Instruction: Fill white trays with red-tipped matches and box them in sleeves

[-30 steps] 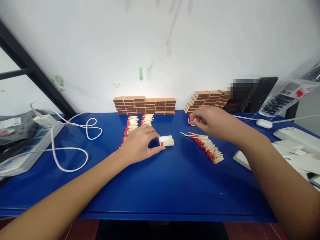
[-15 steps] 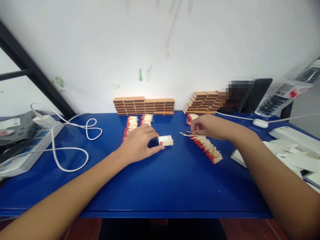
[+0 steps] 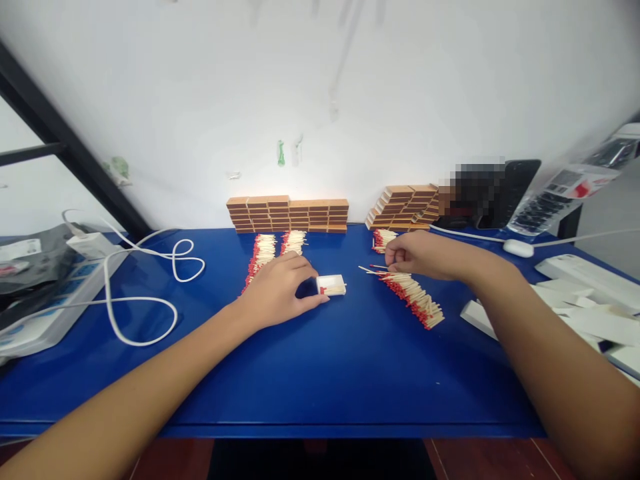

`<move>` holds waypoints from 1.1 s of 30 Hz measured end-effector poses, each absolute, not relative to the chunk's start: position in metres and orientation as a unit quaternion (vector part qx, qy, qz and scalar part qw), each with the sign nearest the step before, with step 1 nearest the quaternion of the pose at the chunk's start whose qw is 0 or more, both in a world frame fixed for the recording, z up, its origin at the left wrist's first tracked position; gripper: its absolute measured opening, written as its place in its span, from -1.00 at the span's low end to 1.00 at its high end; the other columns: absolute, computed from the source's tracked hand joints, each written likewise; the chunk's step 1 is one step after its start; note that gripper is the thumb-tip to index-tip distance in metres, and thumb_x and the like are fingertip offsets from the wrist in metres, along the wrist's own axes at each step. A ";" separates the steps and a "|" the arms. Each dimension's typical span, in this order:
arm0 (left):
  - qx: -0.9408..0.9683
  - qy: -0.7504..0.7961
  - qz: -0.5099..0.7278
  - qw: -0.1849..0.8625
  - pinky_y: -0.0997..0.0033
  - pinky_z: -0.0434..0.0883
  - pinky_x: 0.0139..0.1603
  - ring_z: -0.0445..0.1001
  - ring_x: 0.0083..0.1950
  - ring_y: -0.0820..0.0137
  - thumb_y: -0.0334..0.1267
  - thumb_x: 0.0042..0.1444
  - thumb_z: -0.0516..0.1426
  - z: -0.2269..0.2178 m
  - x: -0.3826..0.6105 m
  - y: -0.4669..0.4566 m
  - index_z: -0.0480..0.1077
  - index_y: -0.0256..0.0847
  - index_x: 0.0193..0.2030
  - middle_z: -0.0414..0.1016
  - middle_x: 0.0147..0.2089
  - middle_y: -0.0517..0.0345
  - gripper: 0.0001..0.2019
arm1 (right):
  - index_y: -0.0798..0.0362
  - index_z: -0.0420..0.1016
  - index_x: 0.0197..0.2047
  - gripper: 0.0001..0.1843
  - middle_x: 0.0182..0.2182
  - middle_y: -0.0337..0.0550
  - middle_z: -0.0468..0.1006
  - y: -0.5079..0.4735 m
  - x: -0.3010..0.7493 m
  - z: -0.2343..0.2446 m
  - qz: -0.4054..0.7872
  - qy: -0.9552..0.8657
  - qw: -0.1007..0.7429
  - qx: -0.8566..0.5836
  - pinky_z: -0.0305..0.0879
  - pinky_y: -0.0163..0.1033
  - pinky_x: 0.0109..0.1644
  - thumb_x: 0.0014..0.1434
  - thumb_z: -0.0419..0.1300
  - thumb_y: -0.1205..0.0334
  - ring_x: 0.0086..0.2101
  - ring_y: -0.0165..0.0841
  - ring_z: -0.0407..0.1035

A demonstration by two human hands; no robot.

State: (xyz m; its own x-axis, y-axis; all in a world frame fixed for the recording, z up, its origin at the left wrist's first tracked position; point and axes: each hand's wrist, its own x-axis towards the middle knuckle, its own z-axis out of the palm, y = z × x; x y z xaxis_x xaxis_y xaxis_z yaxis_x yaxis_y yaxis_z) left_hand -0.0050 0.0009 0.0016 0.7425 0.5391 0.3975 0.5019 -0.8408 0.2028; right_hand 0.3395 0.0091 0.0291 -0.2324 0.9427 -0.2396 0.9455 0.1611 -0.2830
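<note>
On the blue tabletop lies a small white matchbox tray [image 3: 337, 281] with a few red-headed matches in it. My left hand [image 3: 280, 288] holds the tray's left end between thumb and fingertips. My right hand [image 3: 417, 255] is closed in a pinch at the top of a slanting pile of matches [image 3: 413, 300]; a single match [image 3: 379, 267] sticks out to the left from its fingertips. Behind that hand is a smaller bunch of matches [image 3: 381, 240]. Two rows of matches [image 3: 260, 257] lie behind my left hand, partly covered by it.
Matchboxes [image 3: 290, 215] are stacked along the wall, with a second, slanted stack [image 3: 403, 205] to the right. A phone [image 3: 515, 193] and a plastic bottle [image 3: 560, 190] stand at the back right. White card pieces [image 3: 590, 307] lie right; a white cable [image 3: 173, 310] and power strip [image 3: 55, 320] left.
The view has shifted slightly. My right fingers have moved a little at the match pile, and my left hand stays on the tray.
</note>
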 end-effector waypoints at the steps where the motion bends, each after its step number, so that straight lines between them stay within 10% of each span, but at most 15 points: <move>1: 0.933 0.280 0.224 0.041 0.08 0.56 0.08 0.61 0.03 0.13 -0.02 0.33 0.35 0.002 -0.005 0.001 0.61 -0.19 -0.04 0.68 -0.07 0.01 -0.72 | -0.01 0.59 -0.25 -0.91 -0.38 -0.17 0.63 0.009 0.340 0.029 -0.188 0.763 0.002 0.618 0.23 -0.24 -0.33 0.13 0.32 0.23 -0.40 -0.31 0.42; 33: 0.933 0.279 0.224 0.039 0.07 0.56 0.10 0.60 0.03 0.12 -0.01 0.33 0.34 0.002 -0.005 0.002 0.61 -0.19 -0.05 0.68 -0.07 -0.01 -0.72 | -0.01 0.59 -0.30 -0.80 -0.38 -0.12 0.67 -0.001 0.321 0.044 -0.193 0.780 -0.072 0.591 0.30 -0.20 -0.30 0.17 0.32 0.03 -0.38 -0.27 0.47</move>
